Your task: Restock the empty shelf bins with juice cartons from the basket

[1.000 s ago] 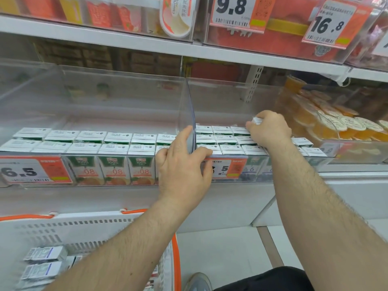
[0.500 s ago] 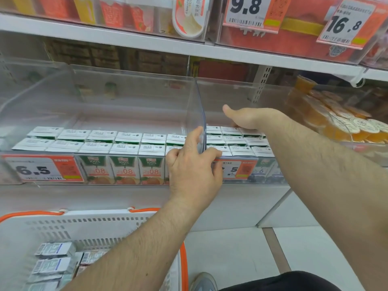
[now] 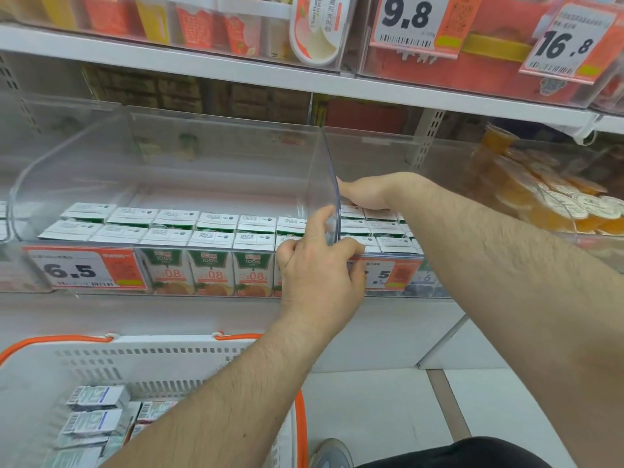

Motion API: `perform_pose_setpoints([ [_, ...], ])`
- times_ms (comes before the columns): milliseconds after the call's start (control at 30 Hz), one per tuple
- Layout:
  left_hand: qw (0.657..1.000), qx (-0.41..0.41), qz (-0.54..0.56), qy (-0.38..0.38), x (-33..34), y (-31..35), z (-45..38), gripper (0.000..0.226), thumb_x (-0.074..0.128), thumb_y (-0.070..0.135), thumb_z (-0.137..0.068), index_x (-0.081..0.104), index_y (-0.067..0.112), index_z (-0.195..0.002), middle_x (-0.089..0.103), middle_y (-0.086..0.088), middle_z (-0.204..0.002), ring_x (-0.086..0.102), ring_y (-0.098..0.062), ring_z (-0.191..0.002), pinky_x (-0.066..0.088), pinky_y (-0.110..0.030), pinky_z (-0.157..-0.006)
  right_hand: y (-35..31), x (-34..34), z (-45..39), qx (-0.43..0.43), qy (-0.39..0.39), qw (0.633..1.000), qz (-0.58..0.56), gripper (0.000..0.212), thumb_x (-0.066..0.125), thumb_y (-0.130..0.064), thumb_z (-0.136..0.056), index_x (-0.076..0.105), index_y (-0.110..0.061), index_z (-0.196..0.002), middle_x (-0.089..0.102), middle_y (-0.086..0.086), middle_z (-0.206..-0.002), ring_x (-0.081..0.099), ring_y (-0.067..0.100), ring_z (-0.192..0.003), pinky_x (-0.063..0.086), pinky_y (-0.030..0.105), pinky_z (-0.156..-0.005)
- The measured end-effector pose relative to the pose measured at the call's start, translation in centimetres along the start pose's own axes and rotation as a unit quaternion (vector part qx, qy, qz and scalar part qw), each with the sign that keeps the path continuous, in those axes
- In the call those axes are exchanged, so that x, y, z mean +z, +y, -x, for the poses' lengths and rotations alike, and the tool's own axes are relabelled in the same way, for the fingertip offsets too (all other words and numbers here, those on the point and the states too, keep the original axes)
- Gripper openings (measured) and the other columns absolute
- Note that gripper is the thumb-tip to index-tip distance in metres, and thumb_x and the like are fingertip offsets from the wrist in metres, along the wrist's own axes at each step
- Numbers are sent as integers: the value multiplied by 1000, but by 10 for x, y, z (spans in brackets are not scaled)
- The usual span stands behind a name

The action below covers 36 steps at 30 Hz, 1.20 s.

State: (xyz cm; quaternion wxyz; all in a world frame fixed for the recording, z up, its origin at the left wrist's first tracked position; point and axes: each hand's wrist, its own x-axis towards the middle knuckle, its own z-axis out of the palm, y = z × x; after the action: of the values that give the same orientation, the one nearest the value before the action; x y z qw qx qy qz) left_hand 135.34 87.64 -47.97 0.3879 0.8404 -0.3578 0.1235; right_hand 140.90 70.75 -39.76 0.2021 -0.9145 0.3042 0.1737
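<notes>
Left forearm rises from 7 o'clock toward centre; left hand (image 3: 320, 271) back toward camera, thumb up, fingers (image 3: 351, 246) curled forward in a grip. Right forearm crosses from 4 o'clock toward 11 o'clock; right hand (image 3: 366, 194) palm down, fingers hidden, state undeterminable.

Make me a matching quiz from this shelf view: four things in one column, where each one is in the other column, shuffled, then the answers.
Things:
1. left hand
2. right hand
3. basket
4. orange jelly cups

Places:
A. in the clear bin at far right
B. below the shelf, with cartons inside
C. gripping the front edge of the clear divider
D. reaching over the cartons in the bin right of the divider

Pairs: 1-C, 2-D, 3-B, 4-A
</notes>
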Motion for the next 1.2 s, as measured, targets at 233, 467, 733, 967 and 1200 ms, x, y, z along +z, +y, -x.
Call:
perform_pose_setpoints([
  [233, 993, 43, 106, 6, -20, -11, 9, 35, 62, 27, -85, 61, 29, -120, 34, 0, -147, 41, -23, -133, 26, -35, -109, 3, 25, 38, -115, 392, 911, -59, 55, 29, -49, -101, 47, -17, -60, 54, 0, -63, 56, 25, -70, 33, 32, -60],
  [467, 992, 36, 80, 90, -69, -93, 80, 24, 59, 16, -81, 65, 13, -104, 51, 4, -108, 51, -13, -104, 42, -28, -93, -29, 113, 110, -441, 567, 693, -63, 39, 48, -20, -90, 26, -24, -57, 21, -8, -55, 22, 17, -53, 16, 32, -54],
  [733, 950, -284, 56, -116, -100, -187, 159, 16, 58, 10, -86, 61, 25, -92, 61, 8, -89, 59, -18, -81, 46, -29, -74, -85, 252, 110, -428, 192, 882, 35, 45, 37, -31, -97, 37, -17, -55, 38, -1, -50, 41, 25, -51, 31, 32, -53],
  [967, 838, -359, 22, -409, -82, -239, 217, 6, 61, 23, -91, 58, 27, -95, 58, 6, -100, 58, -17, -88, 50, -31, -78, -76, 345, 73, -223, -184, 936, 203, 36, 40, -12, -99, 37, -12, -63, 37, 7, -65, 32, 20, -56, 30, 33, -52],
  [1200, 710, -332, -99, -614, -58, -263, 250, 27, 61, 34, -86, 57, 13, -69, 56, -2, -67, 51, -17, -59, 45, -29, -66, -54, 398, 55, -158, -210, 940, 215, 20, 47, -17, -94, 45, -14, -75, 46, 5, -78, 44, 19, -67, 35, 31, -57],
])
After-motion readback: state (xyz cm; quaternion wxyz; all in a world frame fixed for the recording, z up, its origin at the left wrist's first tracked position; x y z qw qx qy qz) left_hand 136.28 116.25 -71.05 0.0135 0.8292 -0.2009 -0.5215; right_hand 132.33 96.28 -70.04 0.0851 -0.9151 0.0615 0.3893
